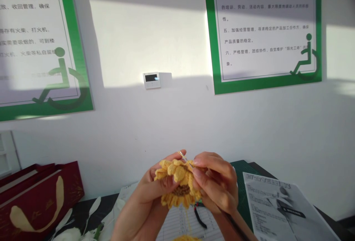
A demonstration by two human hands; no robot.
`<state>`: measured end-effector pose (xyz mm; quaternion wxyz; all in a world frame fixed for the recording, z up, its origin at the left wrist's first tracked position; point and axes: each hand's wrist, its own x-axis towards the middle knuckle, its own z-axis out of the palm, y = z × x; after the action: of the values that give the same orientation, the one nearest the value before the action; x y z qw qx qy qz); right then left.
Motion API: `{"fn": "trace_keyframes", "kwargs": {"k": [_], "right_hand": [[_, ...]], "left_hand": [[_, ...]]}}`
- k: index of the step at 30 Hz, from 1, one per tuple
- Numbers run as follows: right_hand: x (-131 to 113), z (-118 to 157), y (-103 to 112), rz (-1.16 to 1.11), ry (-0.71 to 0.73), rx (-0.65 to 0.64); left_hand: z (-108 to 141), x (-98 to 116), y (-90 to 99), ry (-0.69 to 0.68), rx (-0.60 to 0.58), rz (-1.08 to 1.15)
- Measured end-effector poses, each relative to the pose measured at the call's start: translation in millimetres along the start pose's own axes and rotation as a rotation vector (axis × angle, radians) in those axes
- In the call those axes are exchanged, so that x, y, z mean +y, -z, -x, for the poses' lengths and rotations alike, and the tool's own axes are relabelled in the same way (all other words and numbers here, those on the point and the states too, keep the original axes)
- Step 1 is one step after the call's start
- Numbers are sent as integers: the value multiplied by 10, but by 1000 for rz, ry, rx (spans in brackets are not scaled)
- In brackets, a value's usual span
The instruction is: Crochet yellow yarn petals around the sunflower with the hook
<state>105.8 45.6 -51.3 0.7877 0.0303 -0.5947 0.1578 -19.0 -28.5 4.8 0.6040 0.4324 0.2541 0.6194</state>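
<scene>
Working a crocheted yarn sunflower point(180, 185) in midair above the desk point(91, 207): left hand point(149, 193) cradles it with curled fingers, right hand point(217, 181) pinches a thin metal needle point(182, 156) at the petals. Looks light and squishy, so I'd grip the firmer brown centre point(181, 190).

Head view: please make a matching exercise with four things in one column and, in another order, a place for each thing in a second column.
Things:
1. yellow crocheted sunflower
2. dark red gift bag
3. small white wall panel
4. printed white sheet

Places:
A. lower left corner of the view
B. lying at the right side of the view
C. held between the left hand and the right hand
D. fixed on the white wall

Pairs: 1-C, 2-A, 3-D, 4-B
</scene>
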Motion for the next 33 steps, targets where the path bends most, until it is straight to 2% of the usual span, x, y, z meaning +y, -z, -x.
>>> {"fn": "trace_keyframes", "kwargs": {"k": [3, 6, 8, 10, 13, 19, 22, 27, 33], "right_hand": [[17, 4, -46, 36, 53, 135], [20, -22, -132, 30, 76, 232], [16, -49, -190, -33, 76, 244], [9, -71, -231, -101, 71, 257], [-7, -73, -257, -155, 45, 266], [-73, -45, -257, -80, 90, 298], [-101, -112, -226, -221, 12, 251], [-106, -238, -129, -509, -257, 52], [-142, -249, -76, -592, -366, 16]], "left_hand": [[-17, -19, 19, 64, -91, 46], [-5, -46, -23, -13, -30, 16], [14, -52, -66, -90, 76, -19], [28, -44, -94, -103, 127, -36], [28, -21, -88, -45, 95, -16], [-51, -52, 25, 80, 31, 129], [-68, -58, 60, 126, -25, 152], [28, 20, 22, 43, -90, 24], [60, 63, 48, 49, -129, -26]]}}
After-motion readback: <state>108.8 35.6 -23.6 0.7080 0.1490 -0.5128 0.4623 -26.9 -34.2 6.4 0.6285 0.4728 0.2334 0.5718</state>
